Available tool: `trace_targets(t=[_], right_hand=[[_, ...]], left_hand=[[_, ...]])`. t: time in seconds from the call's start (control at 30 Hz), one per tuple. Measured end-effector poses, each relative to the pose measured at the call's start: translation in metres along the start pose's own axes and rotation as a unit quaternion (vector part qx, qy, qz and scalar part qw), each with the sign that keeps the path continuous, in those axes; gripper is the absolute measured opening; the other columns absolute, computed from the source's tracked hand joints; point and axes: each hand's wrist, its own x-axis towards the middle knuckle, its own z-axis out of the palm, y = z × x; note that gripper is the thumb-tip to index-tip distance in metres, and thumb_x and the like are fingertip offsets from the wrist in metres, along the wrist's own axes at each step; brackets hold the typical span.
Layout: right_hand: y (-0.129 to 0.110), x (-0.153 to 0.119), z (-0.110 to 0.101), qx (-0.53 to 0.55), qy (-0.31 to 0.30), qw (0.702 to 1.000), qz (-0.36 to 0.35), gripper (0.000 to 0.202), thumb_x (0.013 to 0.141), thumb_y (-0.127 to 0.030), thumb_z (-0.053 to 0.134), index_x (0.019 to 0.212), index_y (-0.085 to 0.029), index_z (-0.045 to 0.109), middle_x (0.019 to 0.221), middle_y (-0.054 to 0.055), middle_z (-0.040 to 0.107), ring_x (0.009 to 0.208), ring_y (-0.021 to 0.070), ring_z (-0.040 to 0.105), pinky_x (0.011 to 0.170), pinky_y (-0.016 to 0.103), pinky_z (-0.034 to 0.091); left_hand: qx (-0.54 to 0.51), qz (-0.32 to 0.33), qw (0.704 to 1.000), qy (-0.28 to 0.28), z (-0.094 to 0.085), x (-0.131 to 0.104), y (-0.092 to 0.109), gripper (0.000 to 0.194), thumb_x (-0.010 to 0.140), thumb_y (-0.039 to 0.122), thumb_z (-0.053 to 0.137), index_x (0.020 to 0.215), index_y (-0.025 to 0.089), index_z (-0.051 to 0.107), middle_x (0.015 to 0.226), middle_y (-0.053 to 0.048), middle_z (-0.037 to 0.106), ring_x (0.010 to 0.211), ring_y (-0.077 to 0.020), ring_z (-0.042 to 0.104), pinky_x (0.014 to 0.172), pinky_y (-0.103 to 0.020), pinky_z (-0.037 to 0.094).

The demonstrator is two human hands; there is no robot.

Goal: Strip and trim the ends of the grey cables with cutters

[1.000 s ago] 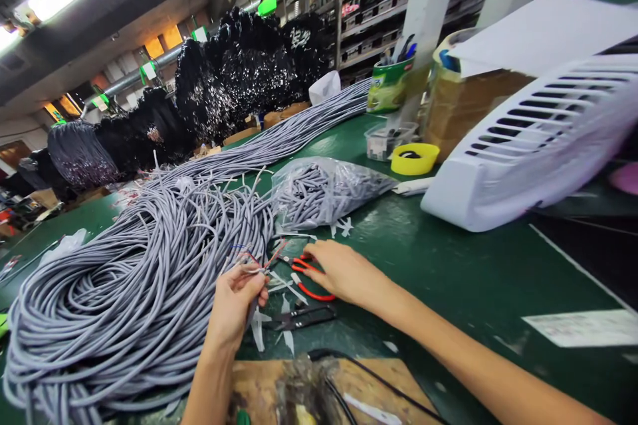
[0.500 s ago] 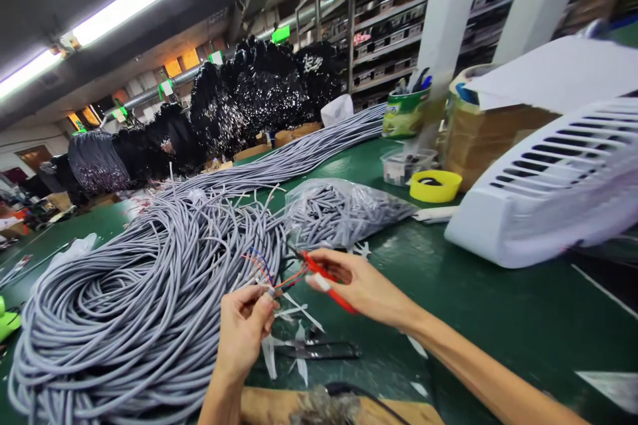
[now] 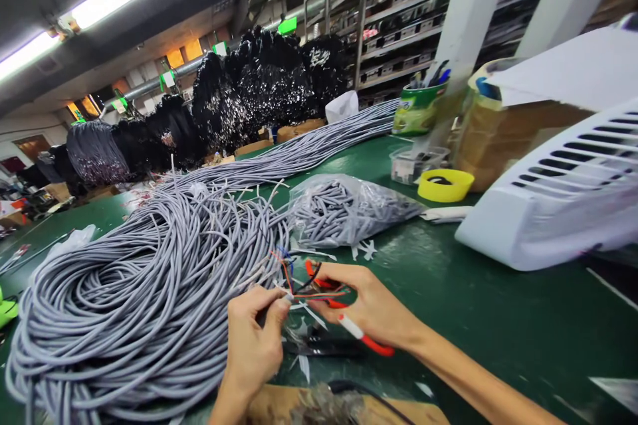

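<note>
My left hand pinches the end of a grey cable between thumb and fingers. Thin coloured wires, orange, blue, green and dark ones, fan out from that end. Red-handled wire cutters with a white patch on one handle are in my right hand, their handles spread apart. Some of the wires stretch toward the right hand and pass by the tool; whether the jaws touch them cannot be made out. Left of my hands lies a large coil of grey cables.
Behind my hands sits a clear bag of short grey pieces. A yellow tape roll, a small plastic box and a white vented housing stand at right. Below, a black tool lies among white scraps on the green table.
The wires have spread, with some now pointing right toward my right hand. The cutters have turned and their handles are wider apart. Both hands sit slightly farther right in view.
</note>
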Motion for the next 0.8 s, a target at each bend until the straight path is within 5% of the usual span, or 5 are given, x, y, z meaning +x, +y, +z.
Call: trace_targets(t=[0.13,0.33,0.63,0.73,0.8], right_hand=[[0.004,-0.003,-0.001,-0.030,-0.006,0.997,-0.065,0.009,0.069,-0.027,0.058,0.068,-0.018,0.058,0.068,0.002,0.059,0.063,0.0143,0.052,0.059,0.023,0.044],[0.004,-0.006,0.003,-0.098,0.020,0.984,-0.151,0.008,0.070,-0.012,0.051,0.074,-0.017,0.057,0.071,0.004,0.061,0.065,0.0146,0.055,0.061,0.024,0.046],[0.001,-0.010,0.001,-0.251,0.097,0.929,-0.252,0.030,0.082,-0.022,0.042,0.052,-0.020,0.043,0.044,-0.002,0.048,0.038,0.0091,0.041,0.041,0.021,0.029],[0.006,-0.008,-0.004,-0.264,0.114,0.936,-0.203,0.039,0.085,-0.027,0.039,0.047,-0.020,0.038,0.039,-0.004,0.044,0.034,0.0077,0.038,0.040,0.021,0.027],[0.010,-0.005,-0.009,-0.301,0.111,0.944,-0.084,0.037,0.083,-0.031,0.042,0.047,-0.020,0.041,0.040,-0.002,0.047,0.036,0.0097,0.043,0.042,0.022,0.028]], left_hand=[[-0.024,-0.025,0.999,-0.008,0.003,-0.001,-0.001,0.027,0.080,0.024,0.049,0.065,0.013,0.067,0.052,-0.001,0.053,0.051,-0.0114,0.045,0.050,-0.022,0.032],[-0.191,-0.159,0.967,-0.055,0.007,-0.001,-0.003,0.044,0.073,0.050,0.054,0.065,0.009,0.066,0.046,0.003,0.040,0.040,-0.0056,0.024,0.038,-0.019,0.020],[-0.180,-0.125,0.972,-0.082,0.005,0.002,-0.001,0.045,0.073,0.051,0.055,0.057,0.009,0.063,0.045,0.003,0.039,0.042,-0.0056,0.025,0.040,-0.020,0.020],[-0.184,-0.153,0.968,-0.079,0.004,0.001,0.003,0.047,0.069,0.053,0.058,0.068,0.008,0.068,0.046,0.003,0.041,0.042,-0.0054,0.028,0.039,-0.019,0.021],[-0.188,-0.183,0.963,-0.070,-0.002,-0.012,0.008,0.051,0.069,0.056,0.058,0.078,0.007,0.070,0.046,0.004,0.040,0.040,-0.0050,0.027,0.038,-0.019,0.022]])
